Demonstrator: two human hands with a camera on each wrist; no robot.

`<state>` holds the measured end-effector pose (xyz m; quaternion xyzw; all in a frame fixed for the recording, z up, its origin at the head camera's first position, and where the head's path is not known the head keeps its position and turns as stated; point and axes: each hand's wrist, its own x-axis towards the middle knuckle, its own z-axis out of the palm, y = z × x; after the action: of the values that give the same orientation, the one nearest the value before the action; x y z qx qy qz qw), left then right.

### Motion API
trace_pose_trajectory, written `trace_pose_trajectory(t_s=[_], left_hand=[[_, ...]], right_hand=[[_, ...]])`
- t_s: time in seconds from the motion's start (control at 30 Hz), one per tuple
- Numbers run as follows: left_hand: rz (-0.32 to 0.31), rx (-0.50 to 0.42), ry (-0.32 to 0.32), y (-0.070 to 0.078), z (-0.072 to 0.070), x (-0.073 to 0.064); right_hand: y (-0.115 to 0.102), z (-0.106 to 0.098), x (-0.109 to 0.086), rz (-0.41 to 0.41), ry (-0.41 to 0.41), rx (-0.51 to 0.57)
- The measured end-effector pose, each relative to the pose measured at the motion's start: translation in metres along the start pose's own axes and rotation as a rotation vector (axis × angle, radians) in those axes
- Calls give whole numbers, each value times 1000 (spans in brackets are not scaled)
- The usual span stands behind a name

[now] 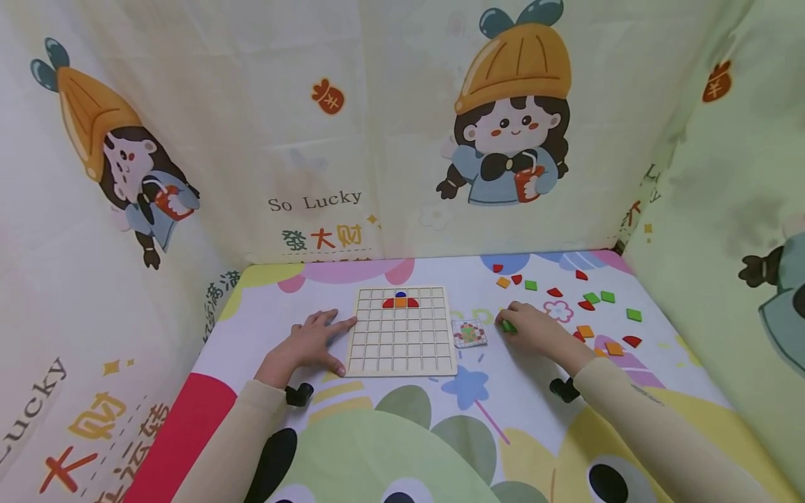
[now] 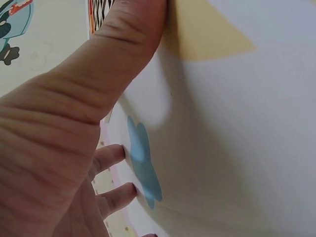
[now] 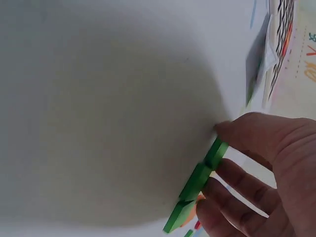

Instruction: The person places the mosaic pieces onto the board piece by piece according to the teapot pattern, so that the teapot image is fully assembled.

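Note:
A pale wooden grid board (image 1: 402, 342) lies on the table; near its far edge sit a blue piece (image 1: 400, 295), an orange square (image 1: 400, 302) and red curved pieces (image 1: 412, 303). My left hand (image 1: 306, 347) rests at the board's left side, fingers spread, index and thumb at its edge. To the right of the board, my right hand (image 1: 534, 332) pinches green tiles (image 3: 196, 181) with thumb and fingertips; several show in a row in the right wrist view. Between board and right hand lies a small pattern card (image 1: 469, 334).
Loose red, orange and green pieces, such as a green square (image 1: 634, 315) and an orange square (image 1: 613, 348), are scattered over the right side of the table. A printed cartoon cloth (image 1: 402, 175) hangs behind and at both sides.

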<state>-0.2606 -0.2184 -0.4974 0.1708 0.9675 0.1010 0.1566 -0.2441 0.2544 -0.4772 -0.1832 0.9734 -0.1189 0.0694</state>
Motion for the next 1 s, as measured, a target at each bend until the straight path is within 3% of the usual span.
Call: trace_pose_trajectory(t_s=[0.3,0.67,1.0], left_hand=[[-3,-6,-8,2,-2,-1],[-7,-10,-15,3,-6,-1],[3,-1,-10,2,-4,-1]], right_hand=[[12,-3,-8,-16,-10,25],[15,0,2,8,-18,15],[2,4,13,5,-7,66]])
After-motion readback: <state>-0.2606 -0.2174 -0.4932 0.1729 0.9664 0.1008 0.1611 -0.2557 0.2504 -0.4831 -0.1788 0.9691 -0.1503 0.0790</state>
